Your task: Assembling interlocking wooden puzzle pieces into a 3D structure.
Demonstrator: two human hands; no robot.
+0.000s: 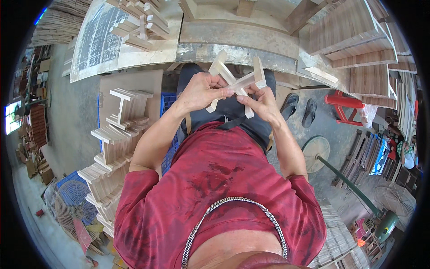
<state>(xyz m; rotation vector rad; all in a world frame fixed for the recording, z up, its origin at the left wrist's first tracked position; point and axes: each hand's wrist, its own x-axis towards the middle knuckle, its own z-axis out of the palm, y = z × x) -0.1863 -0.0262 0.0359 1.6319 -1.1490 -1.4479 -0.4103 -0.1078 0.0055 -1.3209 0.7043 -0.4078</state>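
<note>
Over my lap, in front of the workbench [251,54], I hold a pale wooden X-shaped frame [245,81] with short blocks at the ends of its bars. My left hand [202,91] grips its left side, thumb and fingers pinched near the crossing. On the other side my right hand [263,104] has its fingers closed round the lower right bar. The frame is tilted, and my fingers hide parts of it. Similar crossed frames [142,27] are piled on the bench at the far left.
Stacked wooden frames [118,157] stand on the floor to my left, beside a blue crate [168,101]. Wooden panels [345,38] are stacked at the far right. Slippers [309,113], a red stool [344,106] and a round fan base [315,150] are on the right floor.
</note>
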